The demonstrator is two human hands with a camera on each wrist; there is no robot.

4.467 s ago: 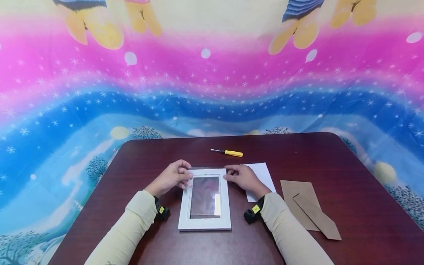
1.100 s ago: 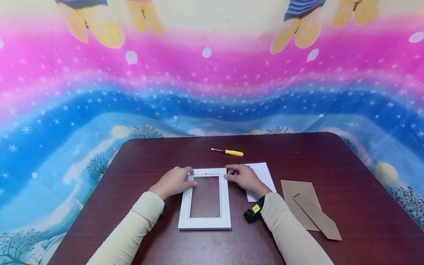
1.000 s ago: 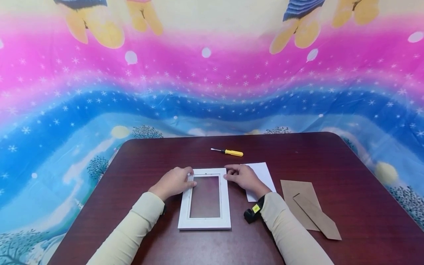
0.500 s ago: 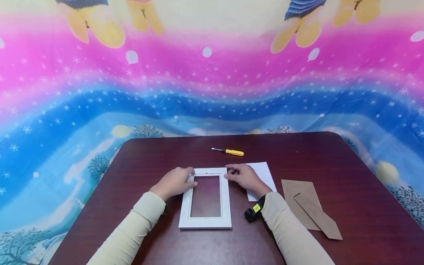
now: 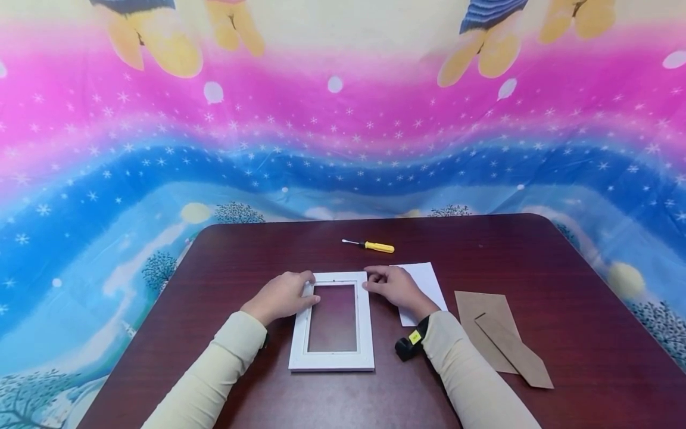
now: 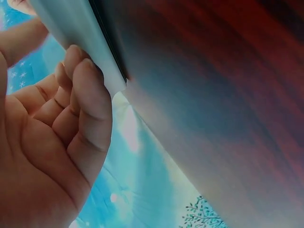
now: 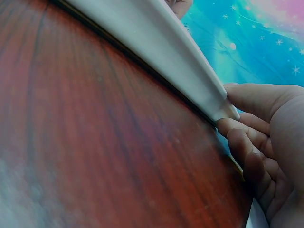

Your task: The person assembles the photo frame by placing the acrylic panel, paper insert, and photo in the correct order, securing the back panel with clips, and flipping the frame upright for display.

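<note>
A white picture frame (image 5: 332, 361) lies flat on the table in the head view, its recessed side up. A pinkish reflection shows in its opening, as from a clear pane (image 5: 333, 316). My left hand (image 5: 278, 295) grips the frame's far left corner, thumb over the inner edge. In the left wrist view, curled fingers (image 6: 92, 102) rest along the frame's outer side (image 6: 80, 38). At the far right corner, my right hand (image 5: 398, 289) pinches the frame; the right wrist view shows thumb and forefinger (image 7: 254, 99) on that corner.
Beyond the frame lies a yellow-handled screwdriver (image 5: 377, 246). A white sheet (image 5: 423, 283) is partly under the right forearm. Farther right lies a brown backing board (image 5: 482, 304) with an angled stand leg (image 5: 522, 351). A printed cloth (image 5: 343, 131) hangs behind the dark wooden table (image 5: 241, 250).
Several seconds ago my left hand held a clear pane raised over the frame; the pane now lies down in it and that hand grips the frame. Over the last second both hands stay nearly still.
</note>
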